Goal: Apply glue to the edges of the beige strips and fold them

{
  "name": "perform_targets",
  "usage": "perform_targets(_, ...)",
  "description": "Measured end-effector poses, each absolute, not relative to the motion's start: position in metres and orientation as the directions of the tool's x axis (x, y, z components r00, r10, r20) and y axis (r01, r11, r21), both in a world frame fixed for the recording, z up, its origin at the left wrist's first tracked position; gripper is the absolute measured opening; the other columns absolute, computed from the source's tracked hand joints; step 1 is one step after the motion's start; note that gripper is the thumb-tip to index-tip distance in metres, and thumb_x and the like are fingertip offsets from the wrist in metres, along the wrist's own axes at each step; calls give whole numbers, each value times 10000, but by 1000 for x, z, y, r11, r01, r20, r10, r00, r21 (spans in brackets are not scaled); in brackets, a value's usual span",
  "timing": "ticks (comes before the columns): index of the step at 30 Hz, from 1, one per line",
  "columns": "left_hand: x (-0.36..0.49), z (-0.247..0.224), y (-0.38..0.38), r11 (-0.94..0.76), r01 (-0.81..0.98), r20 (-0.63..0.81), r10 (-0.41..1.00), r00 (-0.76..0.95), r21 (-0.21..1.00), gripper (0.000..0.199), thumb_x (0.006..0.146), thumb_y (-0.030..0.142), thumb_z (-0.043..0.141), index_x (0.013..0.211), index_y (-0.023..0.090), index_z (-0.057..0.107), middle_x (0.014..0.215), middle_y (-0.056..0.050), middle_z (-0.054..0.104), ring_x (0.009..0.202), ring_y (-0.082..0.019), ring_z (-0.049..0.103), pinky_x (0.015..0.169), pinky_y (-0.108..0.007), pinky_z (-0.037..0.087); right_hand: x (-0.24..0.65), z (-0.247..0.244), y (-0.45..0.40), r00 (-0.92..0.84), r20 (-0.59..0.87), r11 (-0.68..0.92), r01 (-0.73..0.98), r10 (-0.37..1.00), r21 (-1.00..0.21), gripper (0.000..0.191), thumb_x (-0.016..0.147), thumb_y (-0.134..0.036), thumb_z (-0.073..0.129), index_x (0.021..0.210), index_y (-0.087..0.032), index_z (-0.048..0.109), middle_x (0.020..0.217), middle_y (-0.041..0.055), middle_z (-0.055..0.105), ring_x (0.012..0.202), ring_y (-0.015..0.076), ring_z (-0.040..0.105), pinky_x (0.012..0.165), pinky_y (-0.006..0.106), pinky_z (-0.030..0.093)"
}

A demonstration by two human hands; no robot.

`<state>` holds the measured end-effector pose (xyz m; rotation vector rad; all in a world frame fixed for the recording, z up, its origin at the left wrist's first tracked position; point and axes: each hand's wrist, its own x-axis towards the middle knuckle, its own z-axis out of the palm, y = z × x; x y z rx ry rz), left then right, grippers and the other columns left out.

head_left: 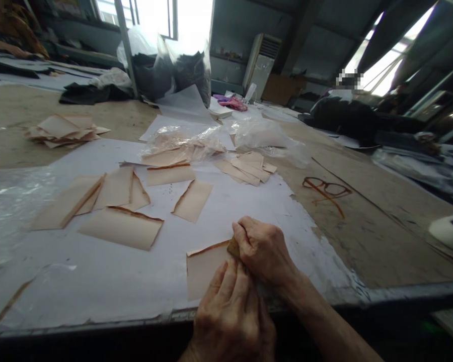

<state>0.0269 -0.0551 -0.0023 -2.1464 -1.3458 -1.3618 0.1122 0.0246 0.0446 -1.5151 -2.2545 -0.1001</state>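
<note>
A beige rectangular piece point(202, 274) of leather-like sheet lies near the table's front edge, with a brown strip along its far edge. My left hand point(230, 306) rests on it, fingers stretched out flat. In my right hand point(262, 249), closed, is a small brown wedge-shaped block point(233, 248), pressed against the brown-edged side of that piece. The right end of the piece is hidden under my hands. Similar beige pieces with brown edges, such as one piece point(123, 229) to the left and a smaller piece point(192, 201) farther back, lie on white paper point(136, 281).
Stacks of beige pieces sit at the back left point(66, 128) and centre point(249, 168). Clear plastic bags point(268, 136) lie beyond. Eyeglasses point(326, 188) and a white rounded object point(451, 231) are on the right. A person's hand point(17, 51) shows at the far left.
</note>
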Motion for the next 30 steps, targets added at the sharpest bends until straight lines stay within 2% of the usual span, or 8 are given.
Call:
perform_targets(4, 30, -2, -53, -527, 808, 834, 545, 82, 264, 291, 620, 86, 506, 882, 48, 629, 884, -132, 640, 922, -249, 574, 854, -328, 467, 101, 44, 35, -347, 344, 377, 926, 873, -22, 244, 818, -230, 372, 655, -151, 537, 604, 26, 579, 511, 108, 492, 505, 240, 251)
perform_targets(11, 41, -5, -49, -520, 762, 869, 482, -112, 387, 228, 623, 63, 449, 755, 64, 635, 780, -113, 640, 891, -233, 584, 852, -328, 459, 87, 36, 40, -130, 383, 163, 985, 915, -56, 259, 824, -241, 366, 665, -140, 545, 578, 45, 585, 468, 122, 500, 471, 242, 233)
perform_targets(14, 36, -5, -51, -533, 786, 851, 525, 18, 312, 242, 623, 73, 478, 804, 56, 636, 819, -125, 640, 906, -245, 577, 849, -338, 465, 83, 35, 43, -3, 377, 62, 987, 926, -145, 261, 835, -243, 361, 702, -123, 551, 587, 62, 593, 472, 129, 505, 461, 236, 235)
perform_targets(17, 30, -2, -54, -510, 822, 815, 570, 103, 253, 300, 638, 90, 508, 912, 41, 619, 891, -134, 636, 922, -249, 571, 846, -337, 471, 87, 38, 48, 110, 378, 16, 949, 919, -316, 282, 846, -264, 355, 706, -119, 552, 564, 54, 582, 470, 122, 490, 465, 225, 259)
perform_targets(20, 27, -1, -55, -501, 835, 814, 569, 121, 226, 323, 658, 112, 507, 956, 40, 605, 922, -131, 633, 934, -249, 566, 849, -335, 473, 100, 42, 45, 170, 401, 57, 867, 900, -496, 332, 853, -329, 343, 658, -151, 543, 516, 10, 546, 452, 102, 456, 473, 207, 285)
perform_targets(22, 27, -2, -55, -509, 834, 811, 568, 141, 212, 328, 665, 126, 501, 964, 38, 603, 941, -137, 628, 948, -258, 559, 850, -342, 473, 110, 45, 38, 125, 432, 140, 836, 893, -531, 337, 851, -351, 339, 656, -164, 540, 504, -10, 530, 446, 93, 445, 478, 197, 296)
perform_targets(27, 29, -2, -56, -517, 823, 813, 569, 124, 236, 333, 654, 120, 506, 962, 43, 605, 935, -138, 629, 942, -258, 563, 855, -350, 471, 118, 42, 24, -297, 438, 434, 863, 849, -257, 302, 847, -268, 336, 647, -156, 533, 589, 11, 558, 527, 93, 483, 544, 201, 309)
perform_targets(30, 30, -2, -56, -515, 813, 813, 574, 92, 271, 331, 634, 94, 503, 943, 53, 613, 903, -126, 635, 938, -248, 567, 860, -334, 468, 110, 40, 28, -382, 412, 451, 888, 827, -83, 282, 841, -238, 347, 640, -152, 526, 605, 22, 564, 524, 100, 482, 524, 221, 276)
